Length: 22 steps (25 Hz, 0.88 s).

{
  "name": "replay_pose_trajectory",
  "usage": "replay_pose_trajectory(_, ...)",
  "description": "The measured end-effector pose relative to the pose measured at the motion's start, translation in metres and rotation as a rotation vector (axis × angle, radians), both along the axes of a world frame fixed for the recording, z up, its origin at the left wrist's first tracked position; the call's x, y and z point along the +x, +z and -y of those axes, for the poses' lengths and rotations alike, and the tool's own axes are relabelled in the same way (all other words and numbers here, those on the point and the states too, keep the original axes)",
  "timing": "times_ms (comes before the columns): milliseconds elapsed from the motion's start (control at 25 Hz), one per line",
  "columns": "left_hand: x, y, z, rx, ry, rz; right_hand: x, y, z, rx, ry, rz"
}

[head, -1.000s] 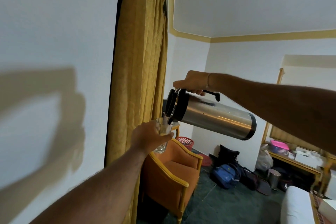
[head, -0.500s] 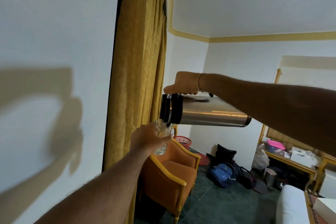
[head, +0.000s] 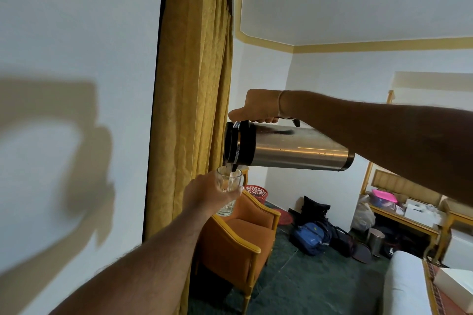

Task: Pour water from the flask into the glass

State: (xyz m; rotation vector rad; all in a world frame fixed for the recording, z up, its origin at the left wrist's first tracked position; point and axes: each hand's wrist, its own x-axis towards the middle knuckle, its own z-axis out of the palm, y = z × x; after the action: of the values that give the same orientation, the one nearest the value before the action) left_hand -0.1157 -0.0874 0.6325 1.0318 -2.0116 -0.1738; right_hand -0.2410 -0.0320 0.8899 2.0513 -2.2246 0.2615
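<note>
A steel flask (head: 294, 148) with a black lid and handle lies almost level in the air, its base a little lower than the lid. My right hand (head: 258, 106) grips the handle from above. The spout sits over the rim of a clear glass (head: 228, 181), which my left hand (head: 207, 193) holds upright from the left side. A thin stream of water runs from the spout into the glass. A little water shows at the glass's bottom below my fingers.
A yellow curtain (head: 194, 84) hangs just left of the glass. Below stands an orange armchair (head: 238, 240). A red basket (head: 257, 190), bags (head: 311, 236) on the green floor and a cluttered wooden table (head: 404, 217) lie further back.
My right hand has tipped the flask from base-down to nearly level, bringing its spout down onto the glass rim. Water now flows. The left hand and glass have barely moved.
</note>
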Motion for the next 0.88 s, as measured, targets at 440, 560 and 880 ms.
replay_pose_trajectory(440, -0.009, -0.003, 0.002, -0.033, 0.006, -0.038, 0.002, 0.007, -0.012, 0.037, -0.049, 0.051)
replay_pose_trajectory(560, -0.011, -0.007, 0.004, -0.045, 0.010, -0.028, 0.001, 0.006, -0.014, 0.045, -0.063, 0.041)
replay_pose_trajectory(880, -0.012, -0.011, 0.007, -0.018, 0.027, -0.025, -0.002, -0.002, -0.009, 0.079, -0.073, 0.093)
